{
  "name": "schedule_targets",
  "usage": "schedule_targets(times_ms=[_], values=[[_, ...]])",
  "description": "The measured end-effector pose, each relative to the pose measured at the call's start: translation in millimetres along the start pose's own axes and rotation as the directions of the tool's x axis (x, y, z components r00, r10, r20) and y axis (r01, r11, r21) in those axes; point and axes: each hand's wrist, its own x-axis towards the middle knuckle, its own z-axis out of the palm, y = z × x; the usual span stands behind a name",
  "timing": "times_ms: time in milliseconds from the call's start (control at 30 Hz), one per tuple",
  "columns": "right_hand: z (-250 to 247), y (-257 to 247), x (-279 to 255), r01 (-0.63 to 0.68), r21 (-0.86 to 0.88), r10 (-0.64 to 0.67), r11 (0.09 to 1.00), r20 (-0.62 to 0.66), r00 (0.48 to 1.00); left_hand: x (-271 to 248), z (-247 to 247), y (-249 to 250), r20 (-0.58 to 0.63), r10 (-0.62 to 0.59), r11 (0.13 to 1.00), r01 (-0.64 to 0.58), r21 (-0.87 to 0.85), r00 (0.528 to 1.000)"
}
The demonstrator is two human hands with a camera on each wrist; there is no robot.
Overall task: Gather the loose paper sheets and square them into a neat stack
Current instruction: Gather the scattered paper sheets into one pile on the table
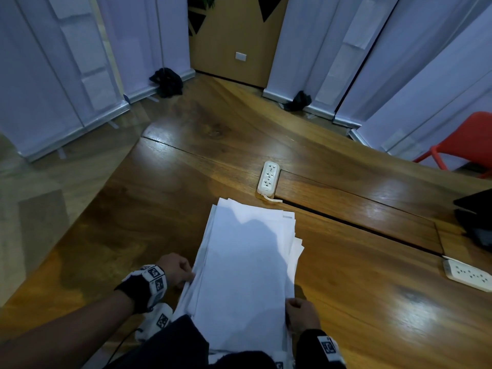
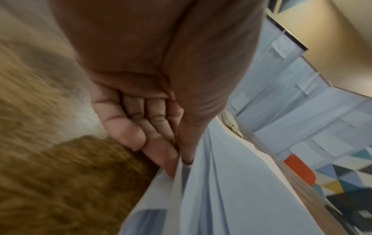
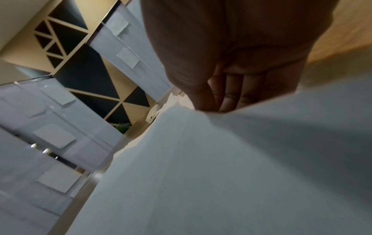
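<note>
Head view: left hand [image 1: 177, 270] and right hand [image 1: 302, 315] sit apart, one on each long side of the paper sheets [image 1: 247, 275]. Left fingers curl around the left edge; right thumb lies on top of the right edge near the closest corner. The sheets lie between the hands on the wooden table [image 1: 359, 302], loosely piled, their far corners fanned out of line. A white power strip [image 1: 268, 177] rests beyond the sheets' far end; a second strip [image 1: 467, 276] lies well off to the right of the right hand. An orange chair [image 1: 468, 141] stands farther right.

Left wrist view: thumb and fingertips [image 2: 169, 165] pinch the edges of several sheets.

Right wrist view: blurred; fingers [image 3: 231, 97] disappear behind the paper's edge, thumb beside them, clamped on it.
</note>
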Motion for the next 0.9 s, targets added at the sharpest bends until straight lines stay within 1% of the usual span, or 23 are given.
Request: schedule_targets(times_ms=[100,167,200,233,267,300,333,367,400,433,500,567,600,667,733,800,833,900], values=[[7.4,1.1,9.0,0.028,-0.043,-0.027,0.999,0.029,0.999,0.5,-1.0,1.9,-0.022,0.011,0.994,-0.013,-0.108,1.0],[8.9,9.4,13.8,-0.004,-0.038,0.005,0.999,0.032,0.999,-2.5,-1.6,-1.5,0.049,-0.013,0.992,0.019,-0.127,0.999],[5.7,8.9,10.5,-0.029,0.001,0.029,1.0,0.016,0.999,-4.9,-2.7,-3.5,0.088,-0.03,0.991,0.041,-0.126,0.996],[0.2,6.9,7.2,-0.052,0.049,0.053,0.997,-0.02,0.998,-6.8,-4.7,-4.9,0.091,-0.041,0.991,0.053,-0.125,0.995],[-7.0,2.5,3.6,-0.072,0.095,0.081,0.993,-0.096,0.992,-7.5,-7.9,-5.5,0.042,-0.044,0.992,0.048,-0.12,0.998],[-15.6,-2.1,1.7,-0.085,0.124,0.107,0.989,-0.183,0.977,-7.2,-11.5,-4.6,-0.049,-0.041,0.994,0.036,-0.101,0.998],[-23.8,-6.3,0.7,-0.097,0.124,0.125,0.988,-0.244,0.962,-4.6,-14.1,-3.5,-0.143,-0.037,0.997,0.026,-0.076,0.989],[-30.0,-10.4,0.2,-0.098,0.09,0.119,0.991,-0.271,0.955,-2.7,-14.3,-0.2,-0.214,-0.031,0.998,0.018,-0.062,0.976],[-32.9,-15.0,1.4,-0.091,0.043,0.099,0.995,-0.262,0.96,-0.9,-11.9,4.8,-0.248,-0.025,0.998,0.012,-0.054,0.968],[-32.0,-20.6,3.1,-0.071,0.0,0.069,0.997,-0.23,0.971,0.1,-6.3,11.8,-0.245,-0.019,0.999,0.008,-0.047,0.969],[-19.1,-31.1,6.8,0.022,-0.05,-0.029,0.998,-0.127,0.992,0.4,15.1,27.7,-0.178,0.003,1.0,-0.006,-0.012,0.984],[0.1,-38.7,10.2,0.11,-0.086,-0.115,0.99,-0.056,0.992,-0.2,38.7,42.9,-0.098,0.031,0.994,-0.021,0.108,0.995],[6.5,-43.0,10.2,0.135,-0.097,-0.139,0.986,-0.039,0.989,0.3,45.1,48.7,-0.074,0.026,0.986,-0.013,0.166,0.997],[8.4,-49.5,12.5,0.143,-0.129,-0.148,0.981,-0.027,0.989,3.7,43.2,57.7,-0.065,0.001,0.979,0.013,0.206,0.998],[0.4,-53.1,16.4,0.095,-0.217,-0.109,0.972,-0.053,0.993,9.9,32.3,62.8,-0.1,-0.035,0.984,0.052,0.173,0.994],[-6.0,-54.4,20.8,0.021,-0.26,-0.054,0.965,-0.122,0.991,15.0,23.7,66.1,-0.13,-0.074,0.99,0.089,0.112,0.989],[-4.8,-56.3,20.5,0.028,-0.256,-0.061,0.966,-0.122,0.991,16.4,21.9,69.1,-0.114,-0.096,0.992,0.104,0.065,0.989],[2.8,-60.3,19.9,0.082,-0.24,-0.099,0.967,-0.061,0.993,20.4,21.5,75.4,-0.059,-0.133,0.99,0.13,-0.058,0.989]])
